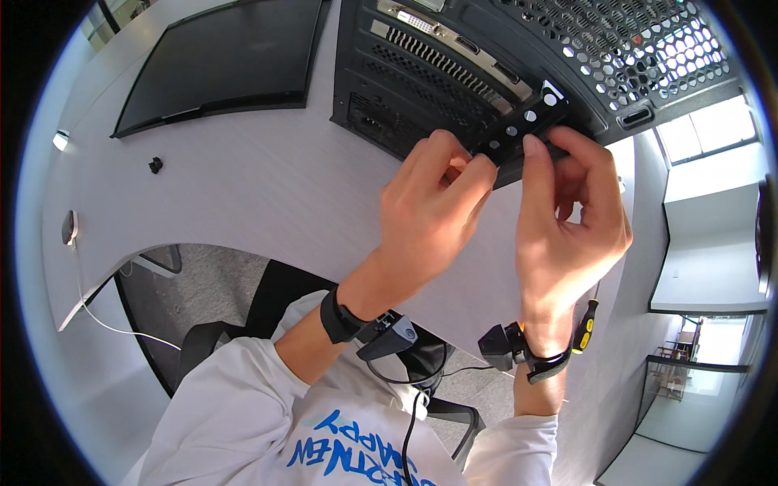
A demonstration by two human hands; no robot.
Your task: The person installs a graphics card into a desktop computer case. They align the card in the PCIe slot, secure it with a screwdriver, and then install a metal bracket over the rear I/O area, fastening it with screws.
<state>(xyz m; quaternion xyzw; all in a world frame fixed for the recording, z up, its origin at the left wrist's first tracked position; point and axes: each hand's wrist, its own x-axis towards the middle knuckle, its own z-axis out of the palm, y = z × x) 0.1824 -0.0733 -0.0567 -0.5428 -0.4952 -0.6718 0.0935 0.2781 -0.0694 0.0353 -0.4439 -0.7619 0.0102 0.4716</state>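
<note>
A black computer case [381, 121] stands at the far side of the table, its back panel with ports and vents toward me. At its near corner is a black strip with round holes [519, 130], lying aslant along the case edge. My left hand [429, 198] is closed, thumb and fingers pinched at the strip's lower left end. On the strip's right part, my right hand [571, 202] has its thumb on the near edge and its index finger curled around the far side. Whether the strip is fastened to the case, I cannot tell.
A dark monitor [223, 65] lies at the far left, with a small cluster of black parts [156, 165] nearer me. A computer mouse [70, 228] with a white cable is at the left edge. A yellow-and-black screwdriver [585, 326] lies beside my right wrist.
</note>
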